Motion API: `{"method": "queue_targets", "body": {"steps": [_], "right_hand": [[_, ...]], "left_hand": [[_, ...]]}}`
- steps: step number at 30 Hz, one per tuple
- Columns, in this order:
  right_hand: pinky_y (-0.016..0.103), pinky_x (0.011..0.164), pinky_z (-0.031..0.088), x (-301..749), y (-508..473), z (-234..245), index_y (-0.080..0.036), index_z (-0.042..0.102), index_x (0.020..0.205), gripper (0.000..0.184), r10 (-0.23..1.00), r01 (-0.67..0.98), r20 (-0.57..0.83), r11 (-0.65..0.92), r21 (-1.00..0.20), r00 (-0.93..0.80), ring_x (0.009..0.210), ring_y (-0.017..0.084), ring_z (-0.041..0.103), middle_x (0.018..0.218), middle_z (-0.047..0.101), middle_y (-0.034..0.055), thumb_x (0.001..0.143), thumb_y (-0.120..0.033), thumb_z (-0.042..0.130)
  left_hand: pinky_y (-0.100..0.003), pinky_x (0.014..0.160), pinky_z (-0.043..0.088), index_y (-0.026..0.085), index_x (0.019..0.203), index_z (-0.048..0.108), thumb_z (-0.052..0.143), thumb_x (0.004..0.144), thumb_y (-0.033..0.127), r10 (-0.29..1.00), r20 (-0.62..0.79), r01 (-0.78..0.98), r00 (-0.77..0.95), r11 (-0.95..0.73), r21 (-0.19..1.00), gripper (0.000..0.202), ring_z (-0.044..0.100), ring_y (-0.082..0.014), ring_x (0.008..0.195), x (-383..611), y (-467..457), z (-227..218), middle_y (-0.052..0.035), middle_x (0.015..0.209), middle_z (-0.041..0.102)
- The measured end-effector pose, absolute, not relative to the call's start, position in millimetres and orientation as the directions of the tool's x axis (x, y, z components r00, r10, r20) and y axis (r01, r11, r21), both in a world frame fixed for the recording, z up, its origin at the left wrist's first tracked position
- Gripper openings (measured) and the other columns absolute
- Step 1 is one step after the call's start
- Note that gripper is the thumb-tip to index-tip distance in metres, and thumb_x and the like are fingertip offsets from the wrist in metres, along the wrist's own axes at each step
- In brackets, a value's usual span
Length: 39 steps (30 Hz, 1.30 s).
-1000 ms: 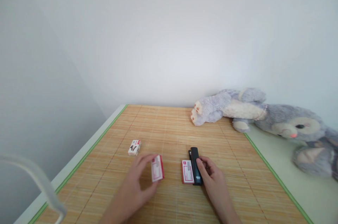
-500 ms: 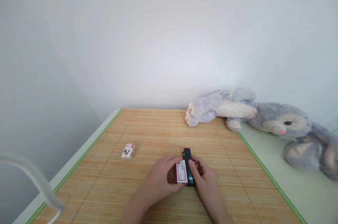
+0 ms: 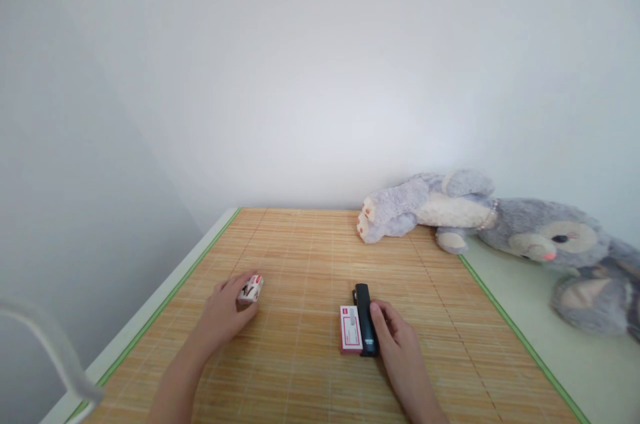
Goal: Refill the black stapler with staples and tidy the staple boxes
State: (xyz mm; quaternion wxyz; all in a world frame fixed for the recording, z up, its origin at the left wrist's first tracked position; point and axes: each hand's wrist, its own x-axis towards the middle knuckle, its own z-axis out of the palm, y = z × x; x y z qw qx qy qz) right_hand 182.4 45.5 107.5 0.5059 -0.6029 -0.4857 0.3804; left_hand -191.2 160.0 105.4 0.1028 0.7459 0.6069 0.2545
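My left hand (image 3: 225,311) is around a small white box (image 3: 251,289) with a dark picture and a red mark, its fingers at the far edge and thumb at the near edge. The box is on the bamboo mat. Farther right, a black stapler (image 3: 367,321) lies lengthwise on the mat. Against its left side lies a flat white box with a magenta border (image 3: 351,331). My right hand (image 3: 397,337) is at the stapler's right side, with thumb and curled fingers against its edge; some of the fingertips are hidden.
The bamboo mat (image 3: 300,244) with green edging covers much of the pale table (image 3: 595,357). A grey plush rabbit (image 3: 460,209) lies along the back right, by the wall. A white curved bar (image 3: 55,337) crosses the lower left.
My left hand has let go of the magenta-bordered box and moved left to the small white box. My right thumb has slid from the stapler's top to its right edge. The view has shifted slightly.
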Motion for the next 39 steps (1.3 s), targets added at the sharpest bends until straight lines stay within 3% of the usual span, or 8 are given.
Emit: {"method": "queue_targets", "body": {"steps": [3,10,15,21,24,28,33,39], "right_hand": [[0.029,0.071,0.052,182,45,107,-0.019,0.071,0.121,0.052,0.971,0.207,0.032,-0.018,-0.978,0.235,0.084,0.023,0.068,0.102,0.077,0.0072,0.100,-0.061,0.049],[0.034,0.075,0.057,183,47,101,-0.018,0.068,0.127,0.055,0.968,0.221,0.028,-0.029,-0.975,0.251,0.083,0.025,0.071,0.107,0.077,0.0100,0.099,-0.061,0.052],[0.040,0.093,0.059,184,36,90,-0.018,0.062,0.137,0.056,0.958,0.256,0.073,-0.001,-0.967,0.277,0.110,0.029,0.070,0.128,0.071,0.0143,0.100,-0.058,0.049],[0.054,0.121,0.039,183,9,63,-0.020,0.033,0.161,0.081,0.949,0.662,0.247,0.060,-0.747,0.193,0.149,0.033,0.041,0.160,0.046,0.0127,0.092,-0.050,0.064],[0.059,0.124,0.032,179,7,58,-0.021,0.022,0.165,0.087,0.957,0.788,0.272,0.087,-0.609,0.105,0.152,0.034,0.036,0.163,0.041,0.0112,0.093,-0.047,0.063],[0.059,0.125,0.030,176,11,58,-0.024,0.027,0.163,0.074,0.964,0.844,0.258,0.091,-0.529,0.058,0.152,0.031,0.036,0.165,0.038,0.0082,0.098,-0.043,0.056],[0.061,0.124,0.030,178,13,60,-0.024,0.026,0.164,0.076,0.968,0.827,0.243,0.091,-0.555,0.056,0.152,0.032,0.035,0.165,0.037,0.0096,0.097,-0.045,0.057],[0.062,0.125,0.027,178,15,67,-0.024,0.029,0.163,0.079,0.977,0.781,0.209,0.104,-0.616,0.036,0.151,0.033,0.037,0.165,0.037,0.0109,0.092,-0.034,0.062]], "left_hand": [[-0.045,0.105,0.046,0.024,0.136,0.061,0.067,0.081,0.038,0.970,0.194,0.835,0.148,-0.227,0.502,0.057,0.061,-0.0307,0.118,-191,151,100,-0.0064,0.130,0.068],[-0.043,0.106,0.047,0.020,0.140,0.059,0.071,0.081,0.040,0.978,0.129,0.541,0.162,-0.198,0.818,0.063,0.064,-0.0275,0.117,-98,144,104,-0.0105,0.133,0.066],[-0.041,0.109,0.046,0.021,0.130,0.067,0.052,0.096,0.047,0.969,0.154,0.454,0.194,-0.228,0.861,0.045,0.064,-0.0250,0.120,-27,157,101,-0.0100,0.131,0.070],[-0.038,0.106,0.049,0.022,0.132,0.067,0.054,0.096,0.040,0.960,0.143,0.390,0.240,-0.230,0.892,0.042,0.067,-0.0234,0.116,14,153,93,-0.0090,0.129,0.072],[-0.037,0.107,0.049,0.022,0.133,0.066,0.053,0.096,0.039,0.961,0.124,0.370,0.247,-0.212,0.904,0.043,0.067,-0.0225,0.118,19,147,89,-0.0086,0.130,0.072],[-0.039,0.114,0.044,0.022,0.135,0.065,0.052,0.097,0.041,0.969,0.106,0.354,0.225,-0.182,0.917,0.044,0.063,-0.0234,0.126,18,140,91,-0.0090,0.136,0.069],[-0.044,0.126,0.029,0.021,0.148,0.052,0.039,0.103,0.052,0.993,0.054,0.316,0.104,-0.085,0.945,0.056,0.043,-0.0245,0.148,23,117,93,-0.0094,0.157,0.051],[-0.044,0.124,0.036,0.025,0.160,0.030,0.029,0.105,0.052,0.998,-0.041,0.156,0.054,0.032,0.987,0.061,0.038,-0.0239,0.152,53,75,80,-0.0068,0.166,0.036]]}}
